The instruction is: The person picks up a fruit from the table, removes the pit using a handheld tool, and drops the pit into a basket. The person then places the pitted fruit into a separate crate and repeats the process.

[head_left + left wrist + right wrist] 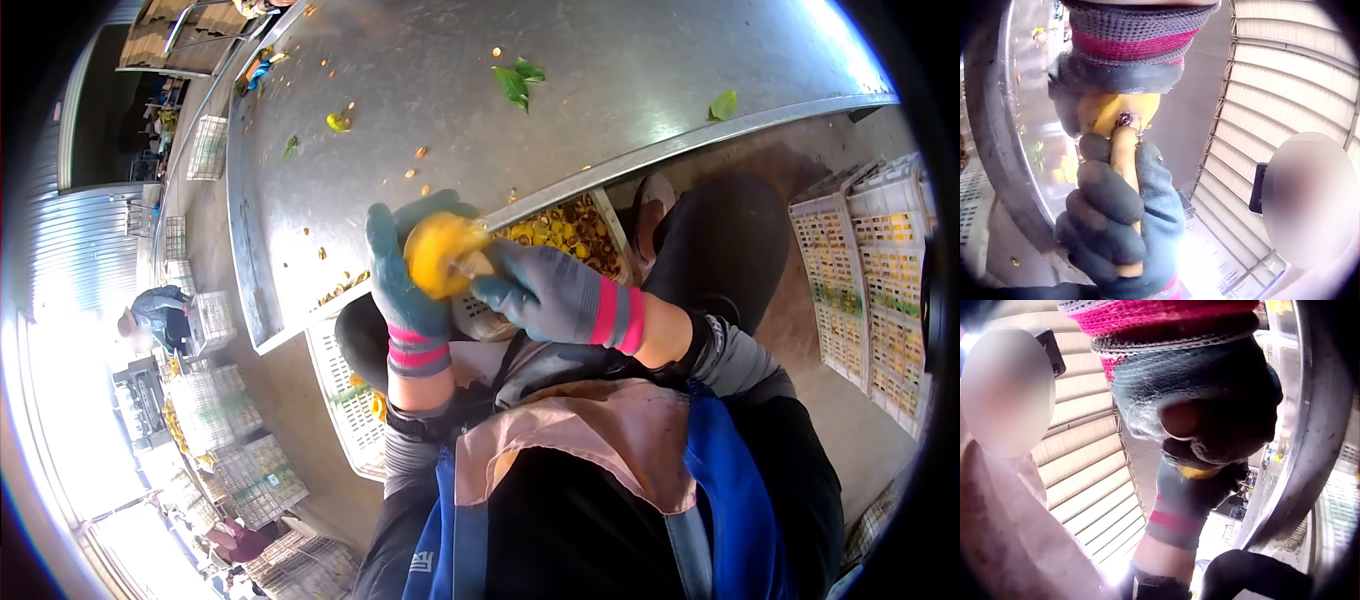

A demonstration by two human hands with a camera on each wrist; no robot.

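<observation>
My left hand, in a grey-green coated glove with pink cuff stripes, grips a round yellow fruit over the near edge of a steel table. In a matching glove, my right hand holds a small wooden-handled tool, its fingers wrapped round the handle. The tool's front end meets the fruit at a dark spot in the left wrist view, and its working tip is hidden there. The fruit is blurred in the head view. The right wrist view shows the round handle end poking out of the right fist.
Green leaves, fruit scraps and small brown bits lie on the steel table. Below its edge stands a crate of yellow and brown pieces. White crates flank my legs; others are stacked right. A person bends far left.
</observation>
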